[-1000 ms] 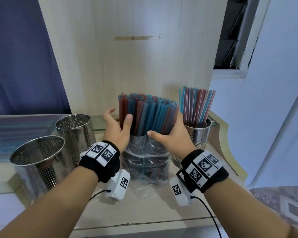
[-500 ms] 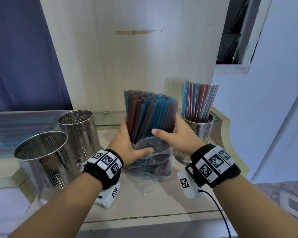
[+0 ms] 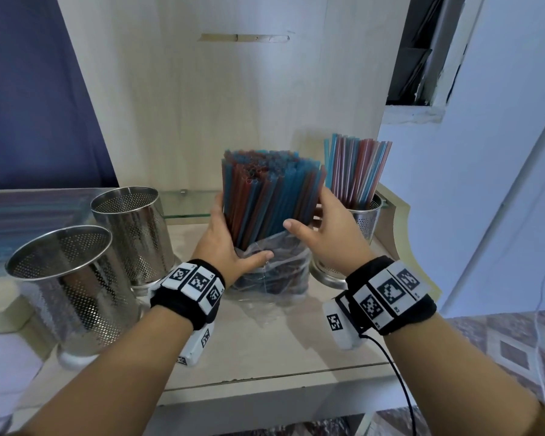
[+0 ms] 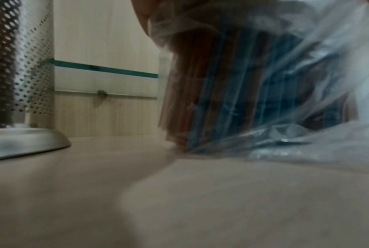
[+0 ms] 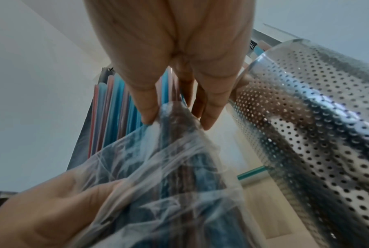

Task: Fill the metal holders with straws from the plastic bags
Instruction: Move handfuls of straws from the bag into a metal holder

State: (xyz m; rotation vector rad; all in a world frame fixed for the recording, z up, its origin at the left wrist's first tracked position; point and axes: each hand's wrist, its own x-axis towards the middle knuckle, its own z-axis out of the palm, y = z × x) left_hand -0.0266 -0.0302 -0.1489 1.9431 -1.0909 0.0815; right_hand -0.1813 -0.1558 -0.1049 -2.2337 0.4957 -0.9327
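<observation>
A pale wooden bench (image 3: 265,350) runs beneath a tall light-wood panel (image 3: 233,121) with a narrow slot (image 3: 244,37) cut near its top. A glass shelf (image 3: 186,212) with a green edge is fixed along the panel's foot. A dark blue curtain (image 3: 35,99) hangs to the left, a white wall (image 3: 485,184) stands to the right, and patterned floor tiles (image 3: 510,347) show low at right.

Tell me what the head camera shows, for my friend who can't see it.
Two hands, left hand and right hand, hold a bundle of red and blue straws standing in a clear plastic bag. Two empty metal holders stand left; a filled holder stands right.
</observation>
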